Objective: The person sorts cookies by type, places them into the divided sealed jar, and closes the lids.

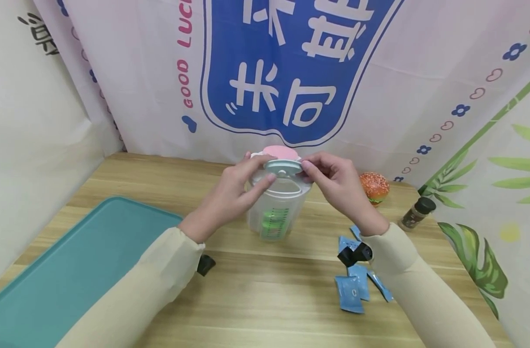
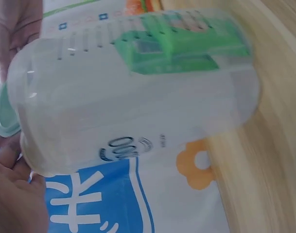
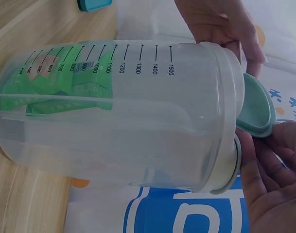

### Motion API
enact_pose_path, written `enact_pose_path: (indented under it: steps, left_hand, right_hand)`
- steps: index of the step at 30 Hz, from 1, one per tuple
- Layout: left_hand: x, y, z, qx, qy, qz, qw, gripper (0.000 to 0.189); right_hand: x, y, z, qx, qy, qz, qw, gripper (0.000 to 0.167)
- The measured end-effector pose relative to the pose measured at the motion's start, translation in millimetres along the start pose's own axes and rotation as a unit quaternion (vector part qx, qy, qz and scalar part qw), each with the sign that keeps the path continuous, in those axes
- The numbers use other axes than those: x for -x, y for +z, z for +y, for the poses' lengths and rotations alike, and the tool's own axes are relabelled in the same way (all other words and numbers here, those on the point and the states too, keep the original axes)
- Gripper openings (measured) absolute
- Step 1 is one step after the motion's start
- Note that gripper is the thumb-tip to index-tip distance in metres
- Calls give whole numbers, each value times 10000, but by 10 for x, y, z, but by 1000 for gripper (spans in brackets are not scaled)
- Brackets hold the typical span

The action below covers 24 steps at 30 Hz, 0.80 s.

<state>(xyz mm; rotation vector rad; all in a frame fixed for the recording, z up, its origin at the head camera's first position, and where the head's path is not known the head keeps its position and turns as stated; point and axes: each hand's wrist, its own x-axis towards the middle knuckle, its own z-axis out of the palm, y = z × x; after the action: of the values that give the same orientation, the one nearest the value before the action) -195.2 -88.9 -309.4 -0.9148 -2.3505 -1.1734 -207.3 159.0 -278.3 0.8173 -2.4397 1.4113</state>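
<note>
A clear plastic storage container (image 1: 265,212) with a white top stands upright on the table between both hands. Green packets (image 3: 65,82) lie at its bottom, behind the printed scale. One flap, a pale green lid (image 3: 257,107), is tilted up from the top; a pink lid (image 1: 280,152) sits behind it. The left hand (image 1: 234,186) grips the top at the left, its thumb by the green lid. At the other side, the right hand (image 1: 334,176) pinches the green lid's right edge with thumb and fingers. Some right fingertips are hidden behind the lid in the head view.
A teal tray (image 1: 112,256) lies at the left. To the right are several blue packets (image 1: 349,292), a toy hamburger (image 1: 374,187) and a black-capped jar (image 1: 416,213). A printed cloth (image 1: 156,116) hangs along the table's back edge.
</note>
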Motion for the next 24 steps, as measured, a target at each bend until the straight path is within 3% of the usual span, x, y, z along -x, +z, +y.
enact_pose_path:
  steps: [6, 13, 19, 24]
  left_hand:
    - [-64, 7, 15, 303, 102, 312, 9990, 25]
    - [-97, -36, 42, 265, 96, 526, 9982, 22]
    - [-98, -85, 72, 259, -256, 283, 9989, 22]
    - [-100, -141, 78, 329, -518, -116, 9980, 23]
  right_hand:
    - [1, -21, -1, -45, 79, -121, 9999, 20]
    - [-2, -37, -1, -5, 174, -316, 9994, 23]
    - [12, -53, 13, 40, 121, -417, 9991, 21]
    - [50, -65, 53, 208, -133, -474, 9986, 19]
